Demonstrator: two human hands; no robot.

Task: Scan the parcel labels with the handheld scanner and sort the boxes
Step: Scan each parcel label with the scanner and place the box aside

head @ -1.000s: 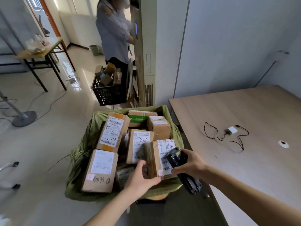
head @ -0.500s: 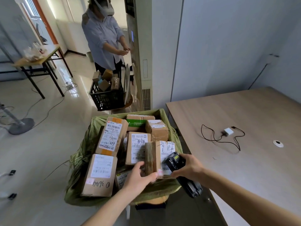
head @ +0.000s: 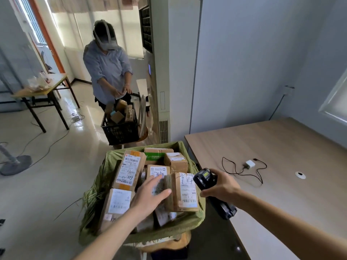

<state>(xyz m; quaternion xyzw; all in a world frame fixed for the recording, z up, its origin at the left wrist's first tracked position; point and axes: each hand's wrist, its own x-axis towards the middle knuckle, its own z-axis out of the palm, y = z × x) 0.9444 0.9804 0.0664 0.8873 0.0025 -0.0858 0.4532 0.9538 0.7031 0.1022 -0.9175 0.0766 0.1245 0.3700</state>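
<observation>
Cardboard box at green sack rim; left hand fingers spread on it; right hand clamps scanner.

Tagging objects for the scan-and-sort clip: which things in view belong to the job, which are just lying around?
In the job: handheld scanner in right hand; upright parcel under left hand; other boxes in the green sack.

Lying about: white charger and cable on the table; black crate; fan base.

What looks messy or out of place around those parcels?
The boxes lie jumbled at odd angles in the green sack, whose edge is frayed into loose strands. A charger with a tangled cable sits on the table.
</observation>
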